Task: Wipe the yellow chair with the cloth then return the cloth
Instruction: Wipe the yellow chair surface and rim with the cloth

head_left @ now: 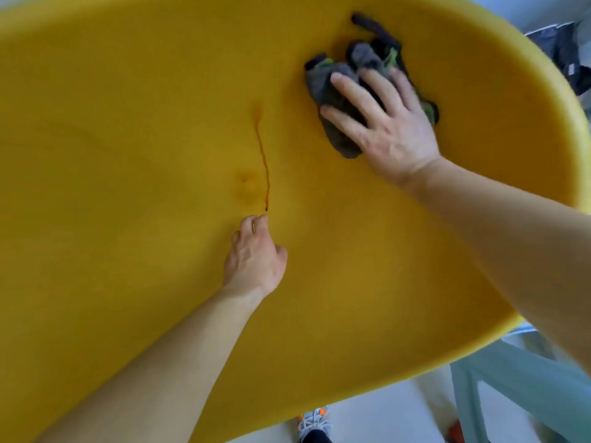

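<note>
The yellow chair (pixel 128 155) fills most of the view, its seat curving up to a rim on the right. A thin dark streak (pixel 263 161) runs down the middle of the seat, with a faint smudge beside it. My right hand (pixel 380 123) lies flat with fingers spread on a crumpled dark grey cloth (pixel 339 91) with green edging, pressing it onto the seat at the upper right. My left hand (pixel 256 254) rests on the seat just below the streak's lower end, fingers curled, with what looks like a small thin object pinched at the fingertips.
A pale teal frame (pixel 511 378) stands under the chair's lower right edge. A shoe (pixel 315 423) on the light floor shows at the bottom. Dark fabric (pixel 566 55) lies beyond the rim at the upper right.
</note>
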The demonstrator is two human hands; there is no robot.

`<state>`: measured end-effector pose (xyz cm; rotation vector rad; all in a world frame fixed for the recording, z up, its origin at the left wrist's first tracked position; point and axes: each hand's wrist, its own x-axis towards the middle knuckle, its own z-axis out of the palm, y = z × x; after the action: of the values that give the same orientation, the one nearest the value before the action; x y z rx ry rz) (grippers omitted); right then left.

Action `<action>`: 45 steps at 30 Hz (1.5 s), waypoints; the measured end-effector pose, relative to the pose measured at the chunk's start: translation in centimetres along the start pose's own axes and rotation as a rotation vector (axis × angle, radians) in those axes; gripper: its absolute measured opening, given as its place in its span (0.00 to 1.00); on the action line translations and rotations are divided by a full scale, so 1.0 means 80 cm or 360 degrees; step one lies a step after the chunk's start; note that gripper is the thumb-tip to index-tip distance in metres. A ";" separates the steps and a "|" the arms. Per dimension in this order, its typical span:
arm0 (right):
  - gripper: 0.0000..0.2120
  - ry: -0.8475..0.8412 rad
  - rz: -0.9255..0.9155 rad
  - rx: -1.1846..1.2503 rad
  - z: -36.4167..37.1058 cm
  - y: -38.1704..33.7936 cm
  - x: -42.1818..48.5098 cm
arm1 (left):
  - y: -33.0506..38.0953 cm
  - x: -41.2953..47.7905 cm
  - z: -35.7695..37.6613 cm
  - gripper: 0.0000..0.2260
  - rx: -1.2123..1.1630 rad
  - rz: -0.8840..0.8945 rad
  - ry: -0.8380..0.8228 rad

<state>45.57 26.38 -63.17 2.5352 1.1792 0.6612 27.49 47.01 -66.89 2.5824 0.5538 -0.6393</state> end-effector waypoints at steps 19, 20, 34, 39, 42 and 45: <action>0.24 -0.0085 -0.0322 0.0391 0.066 -0.123 0.085 | -0.135 0.003 -0.002 0.27 0.0188 -0.0343 0.0171; 0.24 -0.0032 -0.0153 0.0426 0.065 -0.132 0.096 | -0.138 0.006 -0.002 0.27 0.0180 -0.0331 0.0191; 0.22 -0.0271 -0.0625 0.0528 0.060 -0.184 0.054 | -0.193 -0.007 -0.036 0.29 0.0228 -0.0263 0.0261; 0.29 -0.0337 0.0475 0.0875 0.031 -0.303 -0.005 | -0.229 -0.010 -0.045 0.30 0.0220 -0.0320 0.0265; 0.30 -0.0452 0.0124 0.1042 -0.016 -0.427 -0.080 | -0.255 -0.031 -0.064 0.33 0.0676 -0.0063 0.0331; 0.42 -0.0491 -0.0465 0.1008 -0.023 -0.434 -0.078 | -0.282 -0.035 -0.121 0.35 0.1027 0.0159 0.0498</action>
<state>18.55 43.65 -77.94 2.6958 1.7962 -0.2109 17.99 69.72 -64.39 3.3286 0.3417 -0.4266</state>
